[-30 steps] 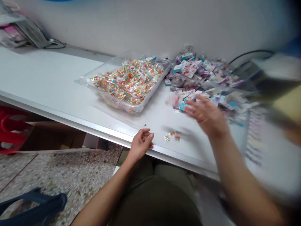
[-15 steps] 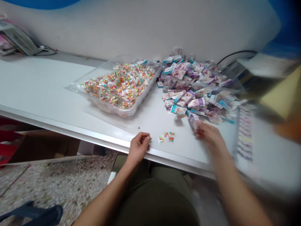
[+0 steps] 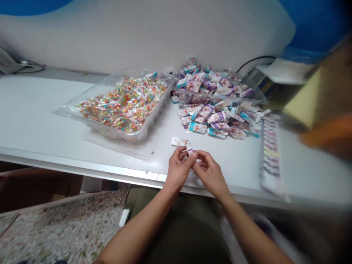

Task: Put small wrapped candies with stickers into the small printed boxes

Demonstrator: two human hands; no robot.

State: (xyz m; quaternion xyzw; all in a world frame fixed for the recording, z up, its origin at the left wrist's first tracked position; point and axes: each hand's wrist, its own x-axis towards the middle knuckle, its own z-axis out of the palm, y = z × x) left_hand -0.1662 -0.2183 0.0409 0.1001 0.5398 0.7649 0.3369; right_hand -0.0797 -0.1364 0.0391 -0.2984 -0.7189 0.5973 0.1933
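My left hand (image 3: pixel 177 170) and my right hand (image 3: pixel 211 172) meet above the front of the table, fingers closed on a small white and purple cardboard box (image 3: pixel 189 149). Much of that box is hidden by the fingers. Just beyond the fingertips, another small printed box (image 3: pixel 176 141) lies on the table. The little clear packets of coloured beads seen earlier on the table are covered by my hands. Farther back is a heap of small boxes (image 3: pixel 217 117) in purple, blue and white, some piled in a clear tray.
At the left, a clear plastic tray (image 3: pixel 148 128) is full of packets of coloured bead-like pieces (image 3: pixel 123 104). A sheet with rows of coloured patterns (image 3: pixel 271 154) lies at the right. Blurred yellow (image 3: pixel 305 99) and orange (image 3: pixel 327 135) shapes are at the right edge.
My right hand has come left from the heap with a small box, and my left hand has moved up to grip it too. The view has shifted right.
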